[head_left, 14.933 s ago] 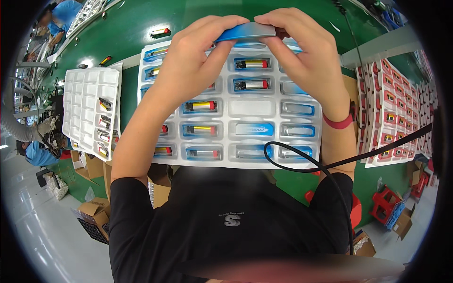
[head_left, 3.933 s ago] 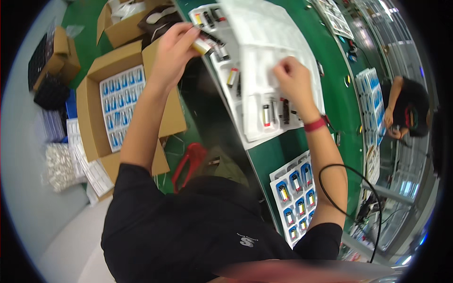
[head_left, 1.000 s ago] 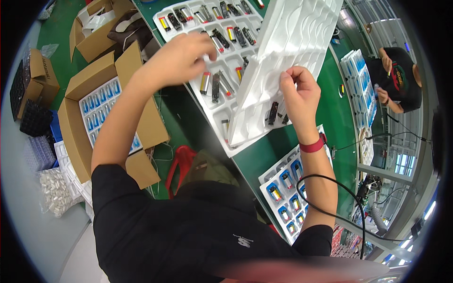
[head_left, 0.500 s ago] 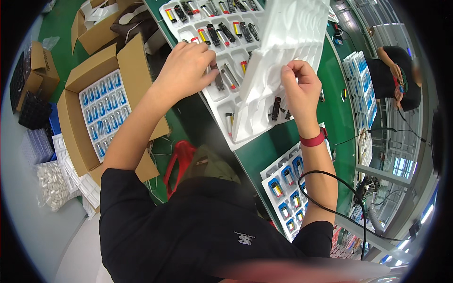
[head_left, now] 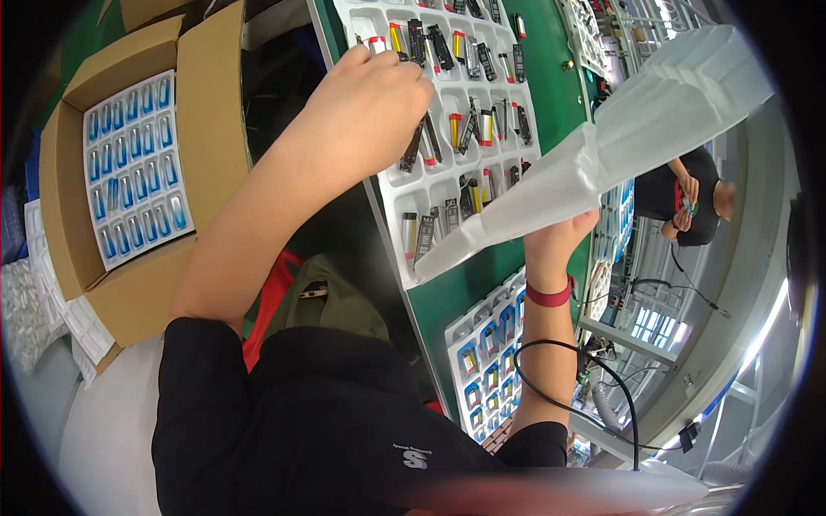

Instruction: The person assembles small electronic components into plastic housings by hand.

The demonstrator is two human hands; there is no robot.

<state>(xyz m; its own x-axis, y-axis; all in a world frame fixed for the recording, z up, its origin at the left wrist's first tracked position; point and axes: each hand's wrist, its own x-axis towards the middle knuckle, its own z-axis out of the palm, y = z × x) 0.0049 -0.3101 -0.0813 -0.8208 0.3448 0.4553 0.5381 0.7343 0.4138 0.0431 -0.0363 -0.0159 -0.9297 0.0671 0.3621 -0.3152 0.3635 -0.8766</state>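
My right hand (head_left: 557, 245) grips a thin translucent white plastic tray (head_left: 662, 103) by its lower edge, holding it tilted up; the tray hides most of those fingers. Beneath and beside it lies a white compartment tray (head_left: 394, 199). Its cells hold small cylindrical cells with red or yellow ends (head_left: 455, 129) and narrow black strip-like parts (head_left: 440, 47). Over the left side of this tray is my left hand (head_left: 370, 112), its fingers curled. A dark strip (head_left: 411, 150) shows just under its palm; whether the fingers hold anything is hidden.
On my left stands an open cardboard box (head_left: 211, 112) with a tray of blue-and-silver pieces (head_left: 129, 163). Another filled tray (head_left: 482, 344) lies near my right forearm, where a black cable (head_left: 594, 354) loops. A person in black (head_left: 701, 206) works beyond the green table (head_left: 551, 103).
The upper white tray has swung up and to the right in my right hand, uncovering more of the filled cells. My left hand stays over the tray's left side; the view has shifted.
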